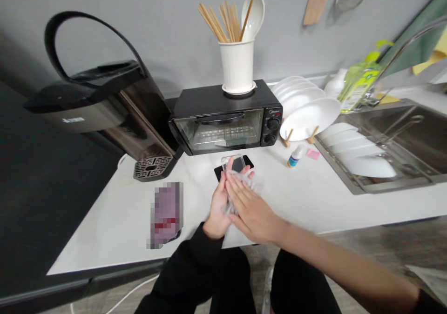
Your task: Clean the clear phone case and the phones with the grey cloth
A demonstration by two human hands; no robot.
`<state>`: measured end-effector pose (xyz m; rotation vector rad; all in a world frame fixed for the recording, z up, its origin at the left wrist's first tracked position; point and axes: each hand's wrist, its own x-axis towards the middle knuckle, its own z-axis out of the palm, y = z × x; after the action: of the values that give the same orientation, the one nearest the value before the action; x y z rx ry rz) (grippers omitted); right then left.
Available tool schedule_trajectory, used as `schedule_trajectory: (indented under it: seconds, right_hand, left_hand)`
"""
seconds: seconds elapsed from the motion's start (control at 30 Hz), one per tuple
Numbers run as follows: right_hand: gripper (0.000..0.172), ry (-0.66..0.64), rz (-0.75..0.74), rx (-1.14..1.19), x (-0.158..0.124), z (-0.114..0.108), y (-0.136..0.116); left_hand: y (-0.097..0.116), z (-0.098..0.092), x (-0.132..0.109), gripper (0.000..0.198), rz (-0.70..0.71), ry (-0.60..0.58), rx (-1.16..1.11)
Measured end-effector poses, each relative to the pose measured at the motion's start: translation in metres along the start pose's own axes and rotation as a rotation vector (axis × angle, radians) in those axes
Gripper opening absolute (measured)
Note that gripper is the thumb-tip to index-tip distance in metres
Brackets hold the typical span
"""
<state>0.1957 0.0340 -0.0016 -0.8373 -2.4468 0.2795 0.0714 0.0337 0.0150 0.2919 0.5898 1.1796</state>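
My left hand (219,207) holds a clear phone case (233,164) upright above the white counter (307,188). Its fingers wrap the case from the left. My right hand (250,208) lies flat against the case with fingers stretched out, pressing a thin crumpled clear wipe or film (252,180) onto it. A black phone (246,161) lies flat on the counter just behind the case, in front of the toaster oven.
Black toaster oven (225,121) with a white utensil holder (238,65) on top. Large black kettle-like appliance (104,104) at left. A blurred-out item (166,214) lies near the front edge. Small dropper bottle (295,156), pink packet (313,154), plate rack (307,107), sink (387,142) with bowls.
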Motion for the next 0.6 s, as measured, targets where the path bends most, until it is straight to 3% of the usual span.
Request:
schedule_trajectory:
  seconds: [0.07,0.2,0.33,0.5,0.6]
  right_hand:
    - [0.079,-0.015,0.002,-0.003,-0.009,-0.001,-0.01]
    - [0.076,0.141,0.214,0.022,-0.017,-0.005,-0.021]
    - [0.077,0.071,0.152,0.135,-0.023,0.0,-0.029]
    - [0.073,0.257,0.34,0.117,-0.027,0.006,-0.034]
    - [0.075,0.083,0.186,0.149,-0.033,0.006,-0.039]
  left_hand:
    - [-0.012,0.004,-0.008,0.054,0.032,0.009,-0.022]
    - [-0.033,0.006,-0.021,0.056,-0.037,-0.008,-0.02]
    - [-0.038,0.001,-0.03,0.06,0.025,0.01,0.009]
    - [-0.037,0.007,-0.037,0.052,-0.061,0.051,-0.075]
    - [-0.037,0.013,-0.039,0.051,-0.029,0.094,-0.11]
